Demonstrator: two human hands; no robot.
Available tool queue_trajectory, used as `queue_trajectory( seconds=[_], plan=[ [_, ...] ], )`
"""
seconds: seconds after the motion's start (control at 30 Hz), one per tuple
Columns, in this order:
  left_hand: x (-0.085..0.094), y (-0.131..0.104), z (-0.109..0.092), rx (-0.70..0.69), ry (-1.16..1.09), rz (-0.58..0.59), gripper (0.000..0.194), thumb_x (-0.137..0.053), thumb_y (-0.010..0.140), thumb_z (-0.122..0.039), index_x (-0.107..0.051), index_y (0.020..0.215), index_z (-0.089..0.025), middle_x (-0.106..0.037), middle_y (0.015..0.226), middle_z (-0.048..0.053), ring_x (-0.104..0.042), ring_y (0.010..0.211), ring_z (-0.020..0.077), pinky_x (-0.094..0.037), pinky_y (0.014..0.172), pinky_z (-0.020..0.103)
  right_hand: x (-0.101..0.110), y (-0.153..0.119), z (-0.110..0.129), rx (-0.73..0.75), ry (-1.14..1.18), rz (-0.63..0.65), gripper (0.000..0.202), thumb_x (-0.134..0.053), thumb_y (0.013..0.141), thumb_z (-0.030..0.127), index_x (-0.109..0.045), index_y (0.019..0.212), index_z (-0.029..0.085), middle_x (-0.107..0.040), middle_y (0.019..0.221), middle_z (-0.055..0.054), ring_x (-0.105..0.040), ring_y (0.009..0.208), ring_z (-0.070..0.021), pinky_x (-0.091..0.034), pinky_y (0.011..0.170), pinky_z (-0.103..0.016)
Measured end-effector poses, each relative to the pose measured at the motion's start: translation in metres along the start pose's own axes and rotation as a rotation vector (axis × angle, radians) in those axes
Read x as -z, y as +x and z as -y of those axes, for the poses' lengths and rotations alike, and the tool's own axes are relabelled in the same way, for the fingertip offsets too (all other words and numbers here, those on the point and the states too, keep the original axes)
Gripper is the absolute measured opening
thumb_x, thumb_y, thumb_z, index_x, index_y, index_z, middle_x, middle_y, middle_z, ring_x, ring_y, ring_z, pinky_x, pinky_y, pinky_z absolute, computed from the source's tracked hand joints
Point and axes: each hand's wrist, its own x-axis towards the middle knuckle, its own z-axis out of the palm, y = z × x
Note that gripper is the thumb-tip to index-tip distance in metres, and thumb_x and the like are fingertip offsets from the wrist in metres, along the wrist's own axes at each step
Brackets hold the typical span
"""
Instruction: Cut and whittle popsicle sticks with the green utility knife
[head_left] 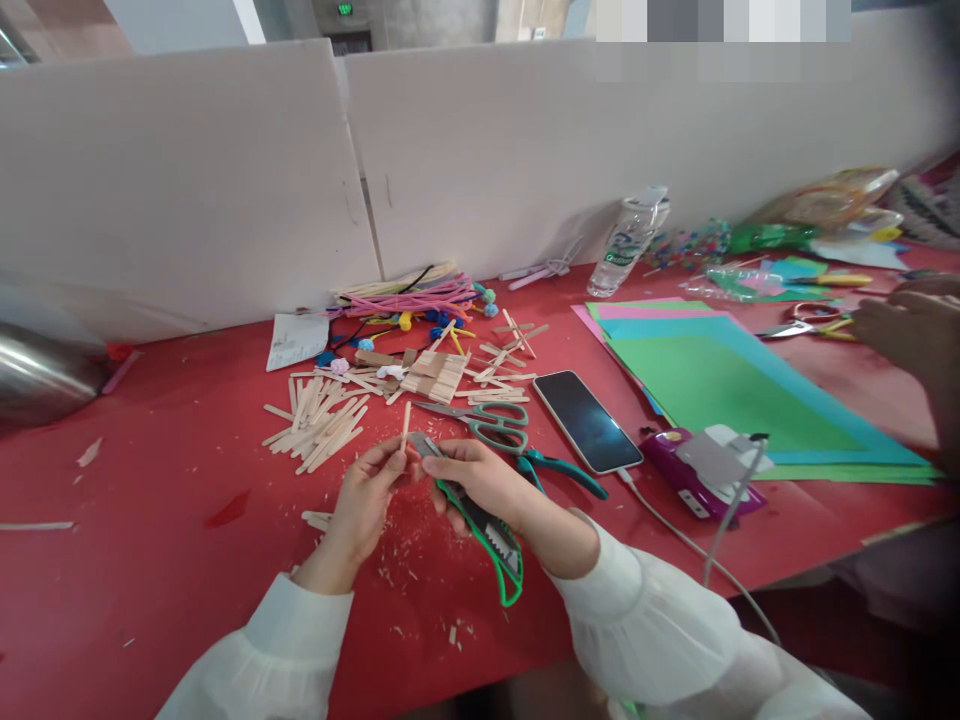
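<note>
My left hand (369,492) is closed on a wooden craft stick (406,424), which points up and away from me. In my right hand (480,478) is a utility knife (491,535) with a green-edged black handle. Its tip end lies against the stick near my left fingertips. Thin wood shavings (390,575) are scattered on the red table below. Just beyond my hands lie a pile of craft sticks (322,415), a flat panel of joined sticks (436,376) and grey-green scissors (501,425). Teal-handled pliers (562,470) rest right of my right hand.
A phone (589,420) is cabled near a purple power block (697,470). Coloured paper sheets (735,380) and a water bottle (628,240) stand right of centre. Pipe cleaners (420,297) lie against the white partition (187,190). Another person's hand (911,325) is at the right edge.
</note>
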Motion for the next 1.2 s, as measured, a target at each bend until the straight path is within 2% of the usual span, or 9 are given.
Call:
queue_trajectory(
  seconds=[0.23, 0.53, 0.7, 0.9, 1.07, 1.2],
  plan=[
    [-0.002, -0.001, 0.0, 0.002, -0.029, -0.011, 0.038, -0.09, 0.041, -0.033, -0.073, 0.072, -0.017, -0.069, 0.066, -0.001, -0.061, 0.06, 0.0094, -0.051, 0.063, 0.02, -0.003, -0.002, 0.002, 0.001, -0.006, -0.012, 0.01, -0.053, 0.078, 0.027, -0.052, 0.073, 0.018, -0.058, 0.043, 0.007, -0.049, 0.026, -0.0079, -0.033, 0.027, -0.015],
    [0.001, 0.002, 0.002, -0.019, -0.004, -0.044, 0.038, -0.089, 0.04, -0.031, -0.075, 0.073, -0.017, -0.07, 0.064, -0.001, -0.06, 0.057, 0.0092, -0.051, 0.062, 0.022, -0.003, -0.003, 0.004, -0.021, -0.044, -0.009, 0.009, -0.049, 0.082, 0.024, -0.053, 0.077, 0.018, -0.056, 0.042, 0.008, -0.048, 0.026, -0.0076, -0.033, 0.028, -0.015],
    [0.005, 0.004, 0.002, -0.02, 0.046, -0.076, 0.035, -0.088, 0.042, -0.027, -0.076, 0.073, -0.016, -0.07, 0.063, 0.0, -0.059, 0.056, 0.0101, -0.052, 0.062, 0.024, -0.002, -0.006, 0.007, -0.025, -0.176, -0.031, 0.008, -0.047, 0.084, 0.019, -0.05, 0.076, 0.018, -0.055, 0.042, 0.009, -0.045, 0.024, -0.0061, -0.03, 0.027, -0.014],
    [0.002, 0.002, -0.001, 0.011, 0.078, -0.064, 0.032, -0.087, 0.042, -0.027, -0.075, 0.069, -0.014, -0.069, 0.061, 0.002, -0.058, 0.054, 0.0098, -0.051, 0.059, 0.023, 0.003, -0.002, 0.0, 0.074, -0.385, -0.061, 0.013, -0.044, 0.086, 0.018, -0.049, 0.074, 0.019, -0.052, 0.046, 0.009, -0.046, 0.026, -0.0062, -0.034, 0.029, -0.015],
    [-0.001, -0.001, -0.004, 0.05, 0.079, -0.041, 0.032, -0.087, 0.041, -0.028, -0.075, 0.067, -0.013, -0.069, 0.061, 0.002, -0.055, 0.05, 0.0085, -0.049, 0.054, 0.021, 0.008, 0.002, -0.009, 0.141, -0.457, -0.091, 0.011, -0.051, 0.084, 0.018, -0.051, 0.073, 0.019, -0.048, 0.046, 0.01, -0.047, 0.029, -0.0055, -0.032, 0.029, -0.014],
    [-0.001, -0.002, -0.005, 0.071, 0.061, -0.027, 0.034, -0.087, 0.041, -0.032, -0.073, 0.066, -0.013, -0.068, 0.06, 0.003, -0.055, 0.051, 0.0084, -0.048, 0.053, 0.02, 0.007, 0.001, -0.006, 0.128, -0.461, -0.112, 0.015, -0.048, 0.085, 0.018, -0.047, 0.071, 0.02, -0.05, 0.048, 0.01, -0.047, 0.029, -0.0051, -0.033, 0.029, -0.014]
  ],
)
